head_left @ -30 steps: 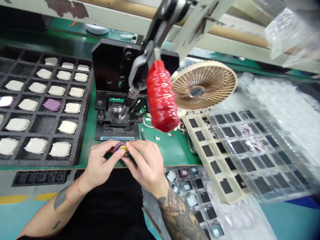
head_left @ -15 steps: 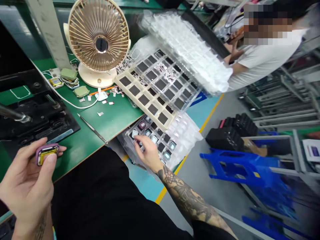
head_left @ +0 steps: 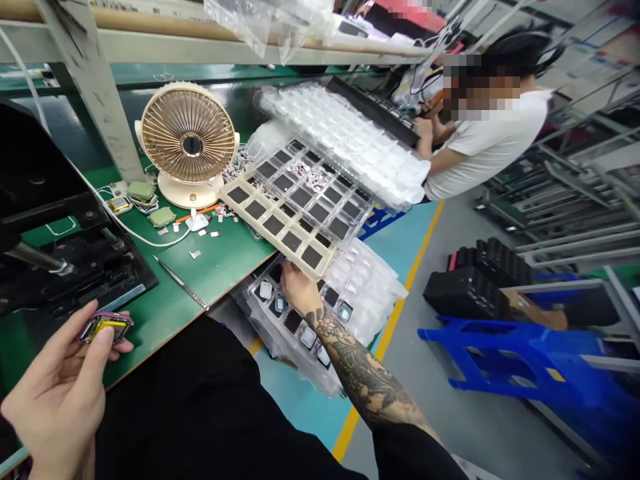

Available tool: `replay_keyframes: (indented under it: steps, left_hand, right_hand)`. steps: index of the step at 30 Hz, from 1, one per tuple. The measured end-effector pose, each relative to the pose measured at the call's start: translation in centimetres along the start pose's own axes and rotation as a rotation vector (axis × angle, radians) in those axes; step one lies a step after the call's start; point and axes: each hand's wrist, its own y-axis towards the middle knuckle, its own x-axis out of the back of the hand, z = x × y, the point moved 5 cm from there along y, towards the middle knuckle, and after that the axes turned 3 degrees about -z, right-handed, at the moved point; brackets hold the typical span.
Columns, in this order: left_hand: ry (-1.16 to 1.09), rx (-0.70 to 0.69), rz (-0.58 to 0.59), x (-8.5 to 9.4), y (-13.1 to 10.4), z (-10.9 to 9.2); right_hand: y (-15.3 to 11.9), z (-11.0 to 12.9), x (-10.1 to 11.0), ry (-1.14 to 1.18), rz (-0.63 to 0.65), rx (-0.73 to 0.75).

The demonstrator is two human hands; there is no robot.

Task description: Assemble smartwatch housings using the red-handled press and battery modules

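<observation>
My left hand is closed around an opened purple smartwatch case. Its thumb presses on the yellow battery that shows inside. Over the lower parts tray, my right hand reaches down with fingers bent together at a cell in the far rows. What those fingertips pinch, if anything, is hidden. Light-coloured watch pieces sit in several cells, among them a white one left of the hand. A cream tray with dark square pads lies just above, jutting past the bench edge. Tweezers lie on the green bench.
A cream fan stands at the back of the bench. Left is a black press-like fixture. Clear plastic trays are stacked behind the cream tray. A person in a white shirt works beyond; blue stools stand right.
My right hand has moved from the lower tray's near left corner to a cell farther in, close to the cream tray. My left hand keeps the watch case, now tilted flatter. The view has shifted upward.
</observation>
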Motion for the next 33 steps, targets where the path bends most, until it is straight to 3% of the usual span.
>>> replay_keyframes:
  steps: [3, 6, 10, 16, 20, 23, 25, 33]
  left_hand:
    - [-0.064, 0.033, 0.057, -0.2, 0.2, 0.2]
    - [-0.147, 0.081, 0.116, -0.5, 0.3, 0.9]
    - [-0.299, 0.127, 0.201, -1.3, 0.5, 1.4]
    - [-0.44, 0.132, 0.241, -1.5, 1.0, 2.1]
    - [-0.447, 0.136, 0.225, -1.5, 0.7, 2.2]
    - [-0.393, 0.124, 0.226, -1.4, 0.7, 2.5]
    - [-0.378, 0.119, 0.242, -1.3, 0.7, 2.6]
    - [-0.359, 0.103, 0.213, -1.2, 0.7, 2.6]
  right_hand:
    - [-2.5, 1.8, 3.1, 0.13, -0.147, 0.143]
    - [-5.2, 5.5, 6.1, 0.352, -0.246, 0.311]
    - [-4.4, 11.2, 9.3, 0.794, -0.391, 0.374]
    - [0.9, 22.3, 11.4, 1.104, -0.281, 0.588]
    - [1.6, 27.2, 13.2, 1.137, -0.152, 0.819]
    - [0.8, 29.1, 13.6, 1.192, -0.005, 0.952]
    - [0.1, 29.7, 13.2, 1.209, 0.056, 0.958]
    - [0.3, 28.8, 11.4, 1.246, 0.011, 0.659]
